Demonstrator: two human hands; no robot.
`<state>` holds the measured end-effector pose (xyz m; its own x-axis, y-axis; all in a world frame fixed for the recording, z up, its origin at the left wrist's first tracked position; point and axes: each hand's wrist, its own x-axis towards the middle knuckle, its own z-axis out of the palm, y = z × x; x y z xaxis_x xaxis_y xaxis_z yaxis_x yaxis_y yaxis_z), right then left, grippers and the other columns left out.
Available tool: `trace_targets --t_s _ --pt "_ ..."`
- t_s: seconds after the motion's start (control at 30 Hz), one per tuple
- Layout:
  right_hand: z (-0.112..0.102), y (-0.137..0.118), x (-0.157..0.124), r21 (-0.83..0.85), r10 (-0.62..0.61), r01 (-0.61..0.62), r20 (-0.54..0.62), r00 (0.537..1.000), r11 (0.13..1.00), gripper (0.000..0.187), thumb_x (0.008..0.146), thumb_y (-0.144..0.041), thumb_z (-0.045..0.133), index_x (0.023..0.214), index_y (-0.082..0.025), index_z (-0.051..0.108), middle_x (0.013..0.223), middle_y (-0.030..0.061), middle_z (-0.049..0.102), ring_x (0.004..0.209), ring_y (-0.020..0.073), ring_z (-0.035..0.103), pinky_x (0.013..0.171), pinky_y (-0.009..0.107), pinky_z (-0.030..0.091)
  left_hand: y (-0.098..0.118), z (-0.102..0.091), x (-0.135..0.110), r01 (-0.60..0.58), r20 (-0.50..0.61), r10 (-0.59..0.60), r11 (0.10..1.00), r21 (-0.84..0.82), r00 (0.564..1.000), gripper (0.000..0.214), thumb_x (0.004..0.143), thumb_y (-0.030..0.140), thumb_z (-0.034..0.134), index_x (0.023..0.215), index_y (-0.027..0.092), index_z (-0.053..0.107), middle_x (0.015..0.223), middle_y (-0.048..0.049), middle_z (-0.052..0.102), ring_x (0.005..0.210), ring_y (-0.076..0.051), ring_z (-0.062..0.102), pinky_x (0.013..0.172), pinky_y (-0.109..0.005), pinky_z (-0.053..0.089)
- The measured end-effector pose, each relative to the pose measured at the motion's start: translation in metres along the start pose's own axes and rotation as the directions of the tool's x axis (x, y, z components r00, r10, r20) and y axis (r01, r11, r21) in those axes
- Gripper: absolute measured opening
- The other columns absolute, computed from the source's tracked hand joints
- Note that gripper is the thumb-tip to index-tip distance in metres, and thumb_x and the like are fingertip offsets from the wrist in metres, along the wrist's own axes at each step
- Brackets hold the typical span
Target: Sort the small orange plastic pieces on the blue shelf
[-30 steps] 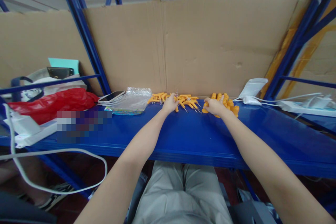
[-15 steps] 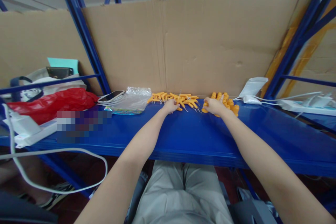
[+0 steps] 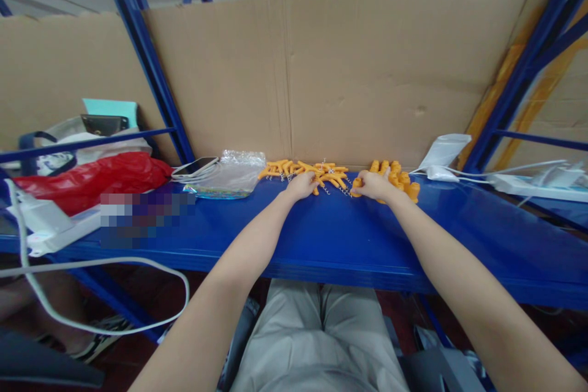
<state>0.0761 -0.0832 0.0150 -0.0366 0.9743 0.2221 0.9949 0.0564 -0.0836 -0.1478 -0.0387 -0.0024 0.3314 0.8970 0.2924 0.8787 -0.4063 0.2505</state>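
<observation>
A loose heap of small orange plastic pieces (image 3: 294, 169) with tiny metal springs lies at the back of the blue shelf (image 3: 321, 239), against the cardboard wall. My left hand (image 3: 302, 186) rests on the near edge of this heap, fingers curled on an orange piece. A second cluster of orange pieces (image 3: 399, 180) lies to the right. My right hand (image 3: 373, 185) is closed over its left side, holding an orange piece.
A clear plastic bag (image 3: 232, 174) and a phone (image 3: 195, 167) lie left of the heap. Further left are a red bag (image 3: 92, 179), a white charger and cable (image 3: 46, 223). A white pouch (image 3: 443, 152) and a power strip (image 3: 528, 184) lie at the right. Blue rack posts (image 3: 151, 67) flank the shelf.
My left hand has drawn back a little from the heap and shifted slightly right. My right hand has edged left, so the two hands are closer together.
</observation>
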Motion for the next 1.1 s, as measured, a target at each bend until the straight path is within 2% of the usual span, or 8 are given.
trace_targets --t_s 0.17,0.3,0.5,0.7,0.9,1.0,1.1 --pt "0.004 0.005 0.002 0.072 -0.068 0.074 -0.073 0.995 0.995 0.020 0.078 -0.024 0.061 0.097 -0.021 0.059 0.096 0.0082 0.074 0.104 0.0318 0.066 0.111 0.071 0.012 0.007 -0.003 -0.004 -0.081 -0.013 0.081 0.997 -0.001 0.997 0.017 0.092 0.028 0.057 0.100 0.016 0.067 0.094 -0.0080 0.073 0.089 -0.021 0.068 0.080 -0.028 0.049" --pt "0.005 0.007 0.003 0.106 -0.141 0.152 -0.102 0.985 0.983 0.028 0.077 -0.015 0.056 0.103 -0.023 0.062 0.106 0.0077 0.074 0.111 0.0320 0.064 0.110 0.073 0.012 0.009 -0.003 -0.004 -0.107 0.019 0.107 0.994 0.002 0.994 0.019 0.091 0.032 0.060 0.098 0.019 0.070 0.091 -0.0052 0.074 0.088 -0.020 0.067 0.079 -0.027 0.049" --pt "0.005 0.005 0.003 0.090 -0.145 0.154 -0.106 0.984 0.984 0.032 0.081 -0.017 0.056 0.109 -0.025 0.067 0.117 0.0082 0.073 0.124 0.0345 0.057 0.111 0.074 0.009 0.009 0.000 -0.004 -0.126 0.055 0.132 0.987 -0.097 0.990 0.018 0.086 0.028 0.066 0.099 0.020 0.075 0.090 -0.0042 0.075 0.087 -0.019 0.068 0.080 -0.027 0.049" --pt "0.002 0.005 0.001 0.083 -0.140 0.150 -0.115 0.984 0.985 0.035 0.082 -0.017 0.053 0.114 -0.025 0.067 0.119 0.0093 0.072 0.123 0.0335 0.058 0.111 0.074 0.008 0.010 -0.001 -0.004 -0.143 0.069 0.150 0.985 -0.091 0.986 0.022 0.087 0.028 0.064 0.103 0.018 0.076 0.093 -0.0067 0.076 0.089 -0.020 0.069 0.081 -0.028 0.049" --pt "-0.003 0.005 -0.003 0.076 -0.071 0.081 -0.131 0.989 0.994 0.039 0.085 -0.016 0.050 0.120 -0.022 0.066 0.120 0.0118 0.071 0.123 0.0347 0.058 0.111 0.074 0.008 0.012 -0.001 -0.004 -0.135 0.079 0.140 0.988 -0.070 0.987 0.024 0.087 0.029 0.063 0.105 0.019 0.076 0.097 -0.0072 0.076 0.091 -0.021 0.069 0.080 -0.028 0.050" --pt "-0.003 0.004 -0.002 0.085 -0.124 0.137 -0.144 0.982 0.987 0.041 0.084 -0.015 0.052 0.121 -0.025 0.067 0.126 0.0100 0.069 0.127 0.0339 0.056 0.113 0.071 0.011 0.013 -0.002 -0.005 -0.124 0.086 0.129 0.990 -0.060 0.988 0.024 0.087 0.029 0.063 0.106 0.020 0.076 0.096 -0.0065 0.076 0.091 -0.020 0.069 0.081 -0.027 0.051" --pt "-0.001 0.002 -0.001 0.057 -0.196 0.206 -0.139 0.971 0.977 0.044 0.084 -0.013 0.052 0.121 -0.030 0.069 0.131 0.0077 0.067 0.130 0.0337 0.053 0.112 0.073 0.009 0.015 -0.004 -0.007 -0.121 0.100 0.126 0.991 -0.053 0.987 0.024 0.087 0.030 0.062 0.105 0.021 0.075 0.095 -0.0060 0.076 0.091 -0.020 0.070 0.083 -0.027 0.052"
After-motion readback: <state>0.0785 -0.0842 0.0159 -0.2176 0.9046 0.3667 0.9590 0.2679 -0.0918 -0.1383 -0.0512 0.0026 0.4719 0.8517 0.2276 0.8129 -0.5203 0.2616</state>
